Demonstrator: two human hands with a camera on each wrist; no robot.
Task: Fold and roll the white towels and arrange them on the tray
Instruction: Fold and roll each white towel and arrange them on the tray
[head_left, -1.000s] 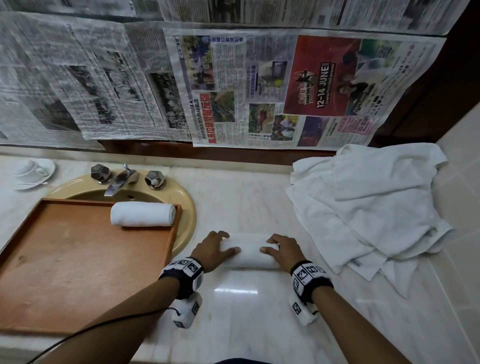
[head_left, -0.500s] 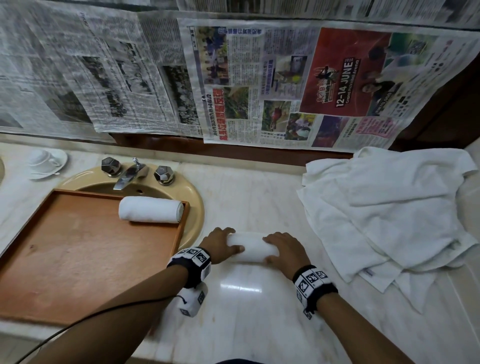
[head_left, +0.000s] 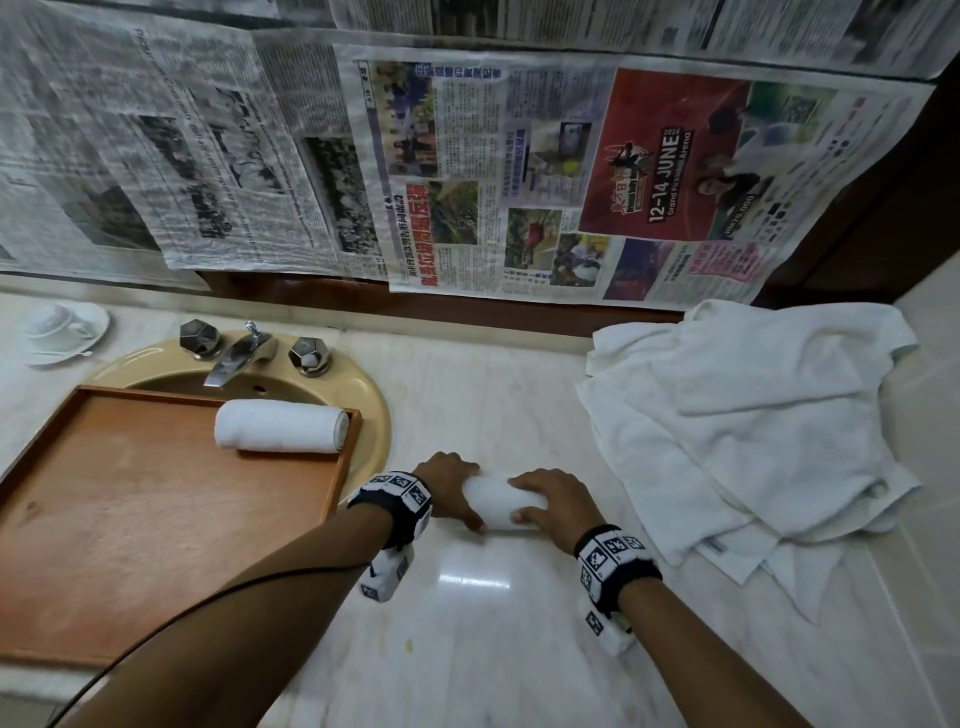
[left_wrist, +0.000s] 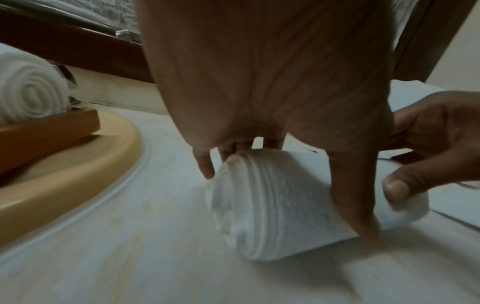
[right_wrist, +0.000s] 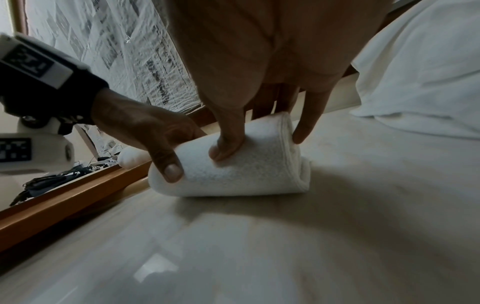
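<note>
A rolled white towel (head_left: 500, 503) lies on the marble counter, just right of the tray. My left hand (head_left: 451, 488) grips its left end, thumb in front and fingers over the top, and the spiral end (left_wrist: 249, 207) shows in the left wrist view. My right hand (head_left: 555, 504) grips the right end (right_wrist: 262, 170) the same way. The wooden tray (head_left: 130, 519) rests over the sink, with one rolled towel (head_left: 283, 426) at its far right corner. A heap of unfolded white towels (head_left: 753, 431) lies at the right.
A beige sink (head_left: 371, 410) with a chrome tap (head_left: 236, 356) sits under the tray's far end. A white cup and saucer (head_left: 60, 330) stand at the far left. Newspaper (head_left: 467, 171) covers the wall behind. Bare marble counter (head_left: 493, 639) lies in front of my hands.
Both hands have closed round the roll, thumbs now curled in front of it. The roll has shifted slightly toward the tray and the view has moved a little left.
</note>
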